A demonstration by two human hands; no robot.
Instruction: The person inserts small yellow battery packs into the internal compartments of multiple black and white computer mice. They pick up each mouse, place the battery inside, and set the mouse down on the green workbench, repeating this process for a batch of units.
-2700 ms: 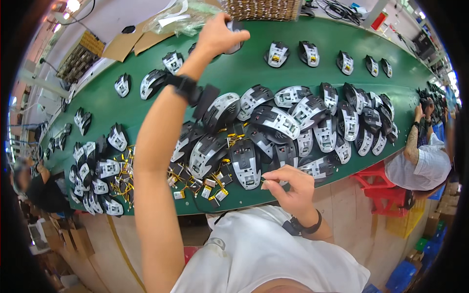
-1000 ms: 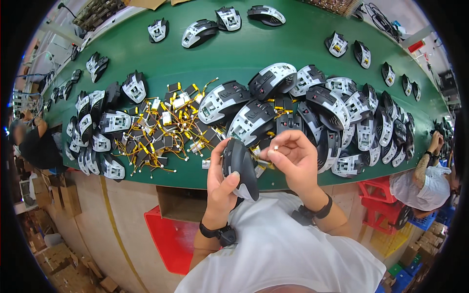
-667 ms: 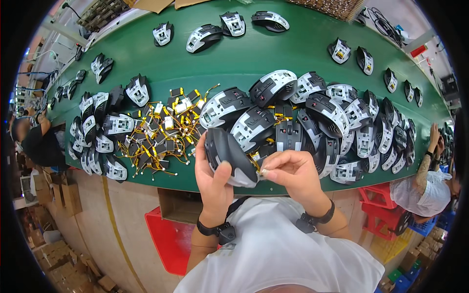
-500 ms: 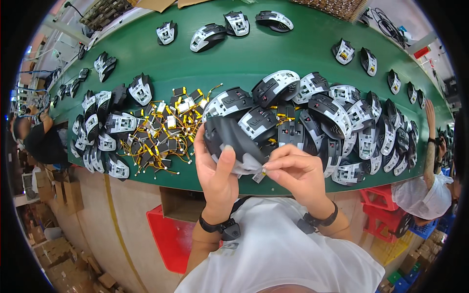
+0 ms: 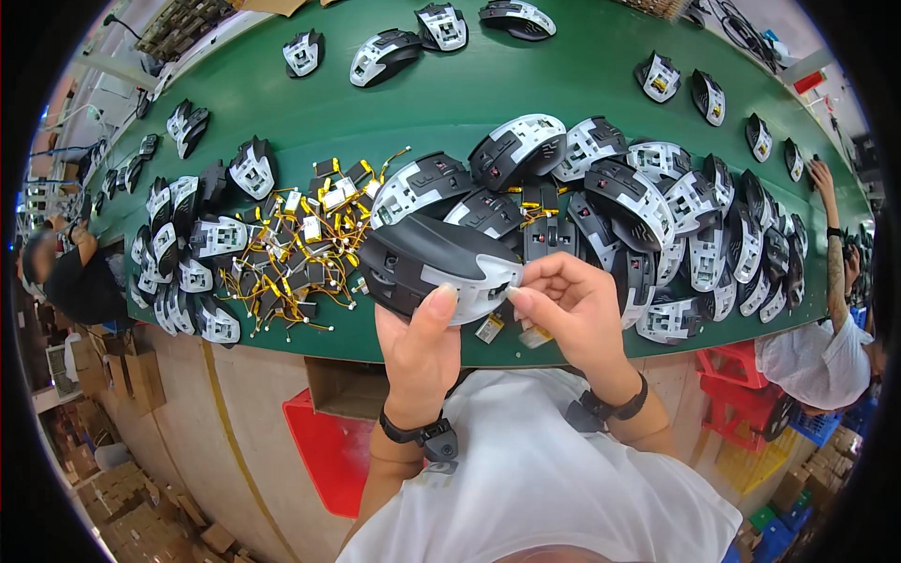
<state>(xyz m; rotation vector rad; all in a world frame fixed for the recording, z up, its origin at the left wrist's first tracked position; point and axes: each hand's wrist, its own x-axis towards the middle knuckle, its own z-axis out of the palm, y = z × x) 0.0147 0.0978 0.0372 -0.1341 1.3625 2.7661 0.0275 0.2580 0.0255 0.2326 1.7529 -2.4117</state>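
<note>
My left hand (image 5: 422, 352) grips a black and white computer mouse (image 5: 436, 258) from beneath, its thumb on the white side. The mouse is tilted, with the open slot in its white part toward my right hand (image 5: 577, 305). There my right thumb and forefinger pinch together at the slot; what lies between them is too small to make out. Just below those fingers shows a small silvery battery (image 5: 537, 336), partly hidden; whether the hand holds it I cannot tell. Another small battery (image 5: 489, 327) lies near the table's front edge, under the mouse.
Left of the mouse spreads a heap of small batteries with yellow and red wires (image 5: 310, 235). Piled mice flank it on the left (image 5: 218, 236) and right (image 5: 631, 202). More mice stand along the far green table (image 5: 535, 84). A co-worker's arm (image 5: 828, 202) reaches in at right.
The mouse has turned so its side and slot face up more, and my right fingers have come against the slot. My view has shifted slightly. The co-worker's hand at right now touches a mouse.
</note>
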